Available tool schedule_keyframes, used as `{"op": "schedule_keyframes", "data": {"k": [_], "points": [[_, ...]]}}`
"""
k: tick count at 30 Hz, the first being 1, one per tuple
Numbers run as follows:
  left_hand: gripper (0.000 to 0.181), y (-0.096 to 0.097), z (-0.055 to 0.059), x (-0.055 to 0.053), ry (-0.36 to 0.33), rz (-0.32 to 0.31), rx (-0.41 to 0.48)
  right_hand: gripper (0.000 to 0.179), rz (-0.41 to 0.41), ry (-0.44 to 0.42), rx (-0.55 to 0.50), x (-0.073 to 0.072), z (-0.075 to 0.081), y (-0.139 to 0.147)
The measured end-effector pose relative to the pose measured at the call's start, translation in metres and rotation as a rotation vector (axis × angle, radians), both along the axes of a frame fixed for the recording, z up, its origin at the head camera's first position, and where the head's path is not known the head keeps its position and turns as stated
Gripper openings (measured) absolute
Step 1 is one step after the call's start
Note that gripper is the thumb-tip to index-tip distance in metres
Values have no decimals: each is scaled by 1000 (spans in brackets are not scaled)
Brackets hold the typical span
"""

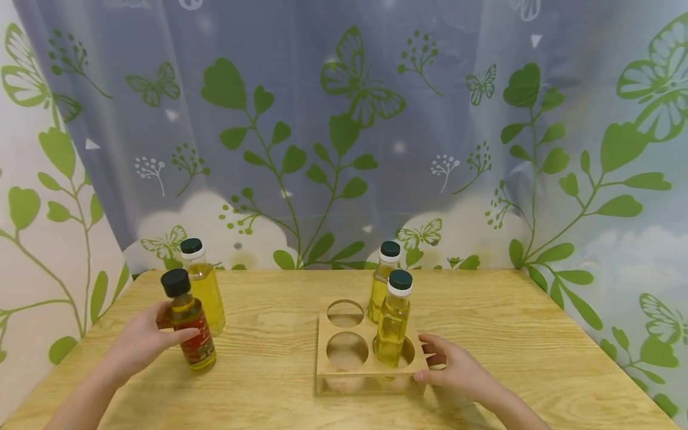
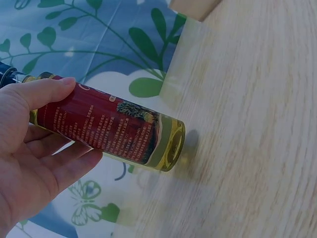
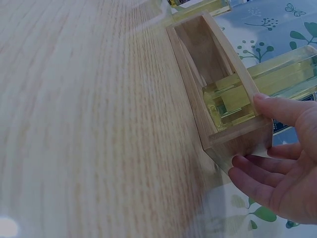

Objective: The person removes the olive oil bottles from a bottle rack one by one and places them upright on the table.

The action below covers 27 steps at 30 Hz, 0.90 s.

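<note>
Left hand (image 1: 141, 341) grips red-labelled bottle (image 1: 199, 340) between thumb and fingers, base perhaps off table (image 1: 263, 358); right hand (image 1: 457, 369) holds rack (image 1: 355, 376).

The head view is looking bright, both wrist views dimmer. In the left, the red-labelled oil bottle (image 2: 106, 119) is casting a faint shadow (image 2: 192, 141) toward three o'clock; in the right, glare (image 3: 9, 227) is whitening the surface (image 3: 99, 124) at eight o'clock.
</note>
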<state>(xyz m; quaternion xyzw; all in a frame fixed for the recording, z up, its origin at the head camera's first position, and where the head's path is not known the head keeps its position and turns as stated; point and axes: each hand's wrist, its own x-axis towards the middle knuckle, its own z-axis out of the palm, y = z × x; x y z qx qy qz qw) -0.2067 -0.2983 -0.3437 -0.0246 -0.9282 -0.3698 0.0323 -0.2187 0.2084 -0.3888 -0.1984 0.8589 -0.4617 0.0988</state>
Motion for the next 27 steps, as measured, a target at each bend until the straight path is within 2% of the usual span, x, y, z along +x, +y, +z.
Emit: {"op": "schedule_keyframes", "data": {"k": [15,23,27], "points": [[74,-5,-9,1,-33,-3,24,75,6,-7,-2,2,-1,0],[77,-5,-8,1,-52,-25,84,76,-7,-19,2,1,1,0],[75,-3,-7,5,-61,-11,93,76,-6,-23,-1,1,2,0]]}}
